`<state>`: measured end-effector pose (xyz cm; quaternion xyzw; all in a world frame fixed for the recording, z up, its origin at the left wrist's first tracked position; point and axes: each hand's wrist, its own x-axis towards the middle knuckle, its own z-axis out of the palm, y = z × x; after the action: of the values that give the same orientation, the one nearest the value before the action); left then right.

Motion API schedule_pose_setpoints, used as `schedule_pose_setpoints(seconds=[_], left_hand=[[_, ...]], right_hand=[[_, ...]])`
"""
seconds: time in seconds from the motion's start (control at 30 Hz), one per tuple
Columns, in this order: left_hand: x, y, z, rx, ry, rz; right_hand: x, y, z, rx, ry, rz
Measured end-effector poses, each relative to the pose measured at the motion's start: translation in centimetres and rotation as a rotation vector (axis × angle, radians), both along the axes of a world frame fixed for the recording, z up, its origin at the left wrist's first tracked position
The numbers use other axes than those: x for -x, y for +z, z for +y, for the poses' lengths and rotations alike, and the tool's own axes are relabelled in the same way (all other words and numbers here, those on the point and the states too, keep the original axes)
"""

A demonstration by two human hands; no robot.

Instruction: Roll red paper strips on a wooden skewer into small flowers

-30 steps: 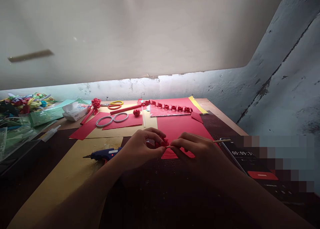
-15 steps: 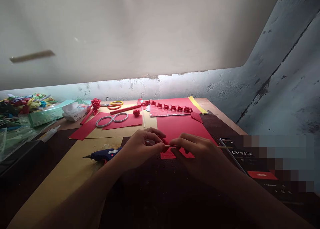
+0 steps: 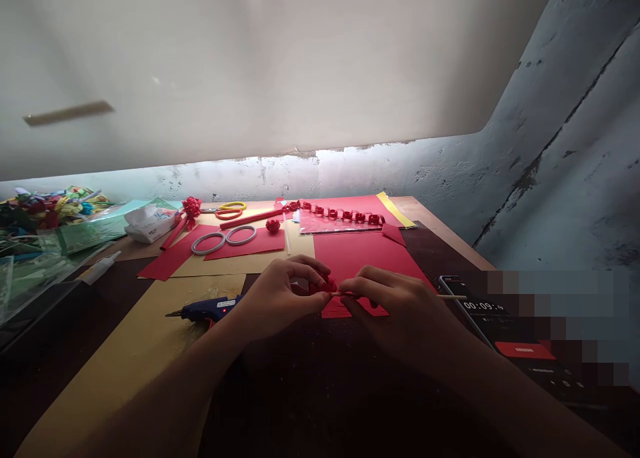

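My left hand (image 3: 293, 288) pinches a red paper piece (image 3: 326, 284) between thumb and fingertips; its curled edge shows above the thumb, and its full shape is hidden. Close beside it, my right hand (image 3: 393, 291) grips a thin wooden stick (image 3: 453, 297) whose tip meets the red paper at the left fingertips. The far end of the stick pokes out to the right behind the hand. Under both hands lies a red paper sheet (image 3: 370, 250). A blue glue gun (image 3: 210, 309) with a lit red light rests by my left wrist.
Two grey rings (image 3: 209, 243), a red paper ball (image 3: 273, 226), scissors (image 3: 230, 209) and a paper flower (image 3: 191, 208) lie at the back left. A red paper chain (image 3: 340, 214) crosses a packet behind. A phone (image 3: 493, 318) showing a timer lies right. A white panel (image 3: 280, 65) hangs overhead.
The stick has shifted slightly to the right. More of the red paper piece shows behind my left fingertips. Both hands stay in nearly the same place.
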<state>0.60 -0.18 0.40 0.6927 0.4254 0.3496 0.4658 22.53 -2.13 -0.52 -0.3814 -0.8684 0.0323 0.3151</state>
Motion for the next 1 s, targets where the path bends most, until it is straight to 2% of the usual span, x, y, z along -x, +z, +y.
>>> schedule_pose_setpoints(seconds=[0.43, 1.0], left_hand=[[0.15, -0.18, 0.14, -0.010, -0.019, 0.042], [0.22, -0.16, 0.05, 0.019, 0.006, -0.015]], right_hand=[[0.09, 0.07, 0.12, 0.002, -0.014, 0.002], [0.15, 0.41, 0.05, 0.008, -0.015, -0.006]])
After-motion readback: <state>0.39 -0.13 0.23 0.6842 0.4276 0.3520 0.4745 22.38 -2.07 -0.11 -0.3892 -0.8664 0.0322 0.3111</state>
